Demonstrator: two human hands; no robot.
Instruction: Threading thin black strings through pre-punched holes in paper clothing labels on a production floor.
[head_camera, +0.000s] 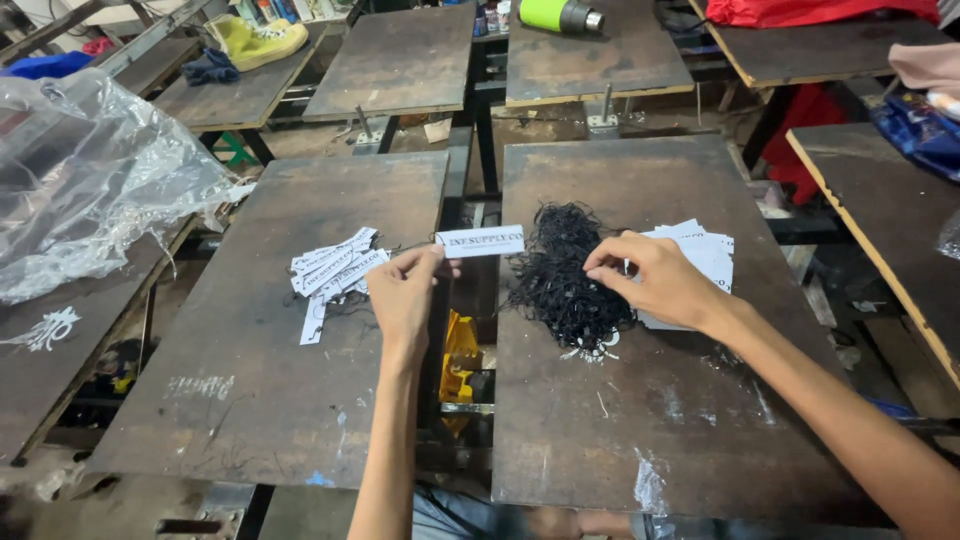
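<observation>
The left hand (405, 295), near the middle of the frame, pinches one end of a white paper tag (481, 241) between thumb and fingertips. The tag is a narrow, flat rectangle with dark print, and it sticks out to the right over the gap between two boards. The fingers are closed together on the tag, the rest of the hand is relaxed.

The right hand (655, 280), right of centre, rests on a pile of black strings (565, 275). The pile is loose and tangled, with thin loops going out in all directions. The thumb and index finger are nearly together at the edge of the pile, touching the strings; I cannot tell if they hold one string already. The other fingers are curled and a little apart.

Under the right hand lies a stack of white tags (705, 255), partly hidden. In the left centre, a second heap of white tags (335, 272) is spread like a fan on the left board (270, 390). Both boards are dark, worn wood with scratches and pale paint spots. At the upper left lies a crumpled clear plastic sheet (90, 180).
</observation>
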